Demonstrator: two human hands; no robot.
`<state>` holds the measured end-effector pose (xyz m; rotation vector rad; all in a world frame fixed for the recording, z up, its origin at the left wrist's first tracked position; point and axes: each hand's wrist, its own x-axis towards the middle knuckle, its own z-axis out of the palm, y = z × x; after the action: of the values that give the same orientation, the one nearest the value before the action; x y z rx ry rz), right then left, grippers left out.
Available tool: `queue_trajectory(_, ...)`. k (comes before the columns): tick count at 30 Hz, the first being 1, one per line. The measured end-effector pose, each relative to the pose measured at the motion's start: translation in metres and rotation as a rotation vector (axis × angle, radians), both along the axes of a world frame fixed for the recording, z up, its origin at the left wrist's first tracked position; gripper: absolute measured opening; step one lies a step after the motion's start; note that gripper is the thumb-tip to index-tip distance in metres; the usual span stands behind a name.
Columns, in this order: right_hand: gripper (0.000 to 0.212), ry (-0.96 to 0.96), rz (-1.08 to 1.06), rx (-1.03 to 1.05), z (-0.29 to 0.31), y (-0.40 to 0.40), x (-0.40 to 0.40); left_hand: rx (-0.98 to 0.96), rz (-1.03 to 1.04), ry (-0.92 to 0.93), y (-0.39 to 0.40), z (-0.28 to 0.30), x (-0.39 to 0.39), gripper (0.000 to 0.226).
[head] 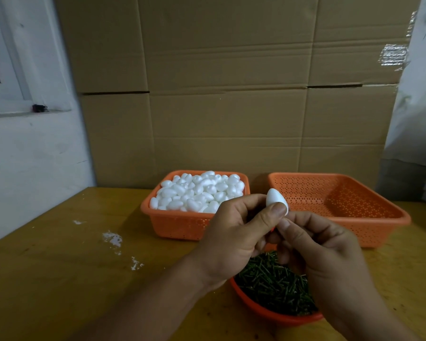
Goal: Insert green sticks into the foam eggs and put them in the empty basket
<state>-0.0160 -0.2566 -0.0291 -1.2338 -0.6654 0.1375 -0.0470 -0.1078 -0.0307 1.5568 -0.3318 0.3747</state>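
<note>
Your left hand (pixel 234 232) pinches a white foam egg (pixel 276 200) between thumb and fingers, above the basket of green sticks (pixel 273 284). Your right hand (pixel 327 252) has curled fingers just under the egg; what they hold I cannot tell. The empty orange basket (pixel 369 217) stands right, beside the basket of foam eggs (pixel 197 193).

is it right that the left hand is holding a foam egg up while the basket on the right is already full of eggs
Not quite. In the head view the left hand does pinch a foam egg, but the basket on the right is empty. The eggs fill the basket on the left.
</note>
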Motion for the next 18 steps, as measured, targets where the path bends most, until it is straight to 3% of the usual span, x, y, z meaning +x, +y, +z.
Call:
queue_trajectory(8, 0.01, 0.05, -0.089, -0.076, 0.011, -0.004, 0.033, 0.214, 0.124, 0.05, 0.004, -0.016, 0.007, 0.043)
queue_trajectory(11, 0.012, -0.073, -0.304, -0.296, 0.01, -0.003, 0.068, 0.323, 0.177, 0.07, 0.003, -0.021, 0.008, 0.017)
queue_trajectory(14, 0.014, -0.203, -0.515, -0.553, 0.007, -0.001, 0.111, 0.408, 0.184, 0.063, 0.001, -0.026, 0.008, 0.028)
queue_trajectory(18, 0.015, -0.265, -0.628, -0.818, 0.004, -0.002, 0.161, 0.459, 0.155, 0.074, 0.0, -0.028, 0.008, 0.04)
